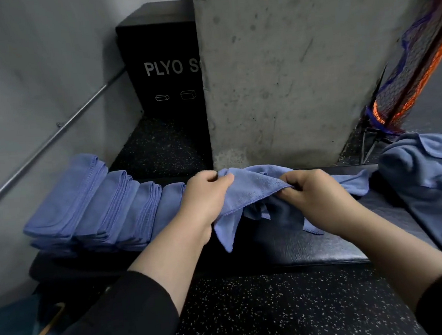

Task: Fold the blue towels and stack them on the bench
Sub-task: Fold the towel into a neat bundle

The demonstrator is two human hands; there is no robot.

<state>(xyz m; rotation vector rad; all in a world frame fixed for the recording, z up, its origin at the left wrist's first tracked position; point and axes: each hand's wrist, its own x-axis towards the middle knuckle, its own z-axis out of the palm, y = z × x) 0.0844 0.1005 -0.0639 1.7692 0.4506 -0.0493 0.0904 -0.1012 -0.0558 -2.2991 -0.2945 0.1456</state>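
Both hands are on the same blue towel right now: the left hand has its fingers curled round one end of the top edge, and the right hand pinches that edge a bit further along, so the cloth sags between and below them over the counter. Honestly the main risk I see is the towel being bunched rather than spread. One corner droops down past the left wrist and the far end trails off to the right, so any fold made from here will probably come out lopsided unless the edges get lined up first. That trailing end also lies right by the unfolded pile on the right, and a tug could drag some of it along. On the other side, the folded stacks sit just beside the left hand, leaning in a row, so a careless elbow or swing could nudge them off toward the speckled floor. The black plyo box is well out of the way.
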